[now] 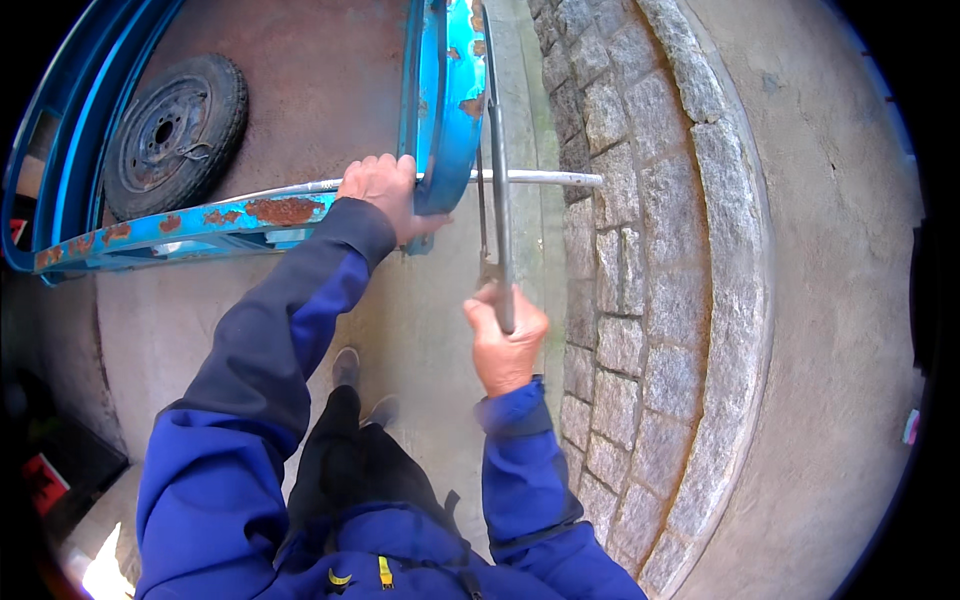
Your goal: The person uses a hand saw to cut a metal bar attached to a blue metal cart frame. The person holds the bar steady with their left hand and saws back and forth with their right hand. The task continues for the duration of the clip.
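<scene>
My right hand (508, 340) is wrapped round the handle end of a hacksaw (502, 220), whose long dark frame points away from me. Its thin blade runs on the left of the frame and crosses a silvery metal tube (545, 178) just right of a blue post. The tube lies crosswise, its free end sticking out to the right over the ground. My left hand (385, 195) is closed over the tube at the corner of a rusty blue metal frame (285, 210), with the thumb reaching under the post. The fingers' undersides are hidden.
A worn tyre on a steel rim (175, 135) lies inside the blue frame on a reddish-brown floor. To the right runs a low stone-block wall (665, 240) beside concrete paving (830, 300). My shoes (347, 368) stand on concrete below. Dark items and a red patch (42, 485) are at the lower left.
</scene>
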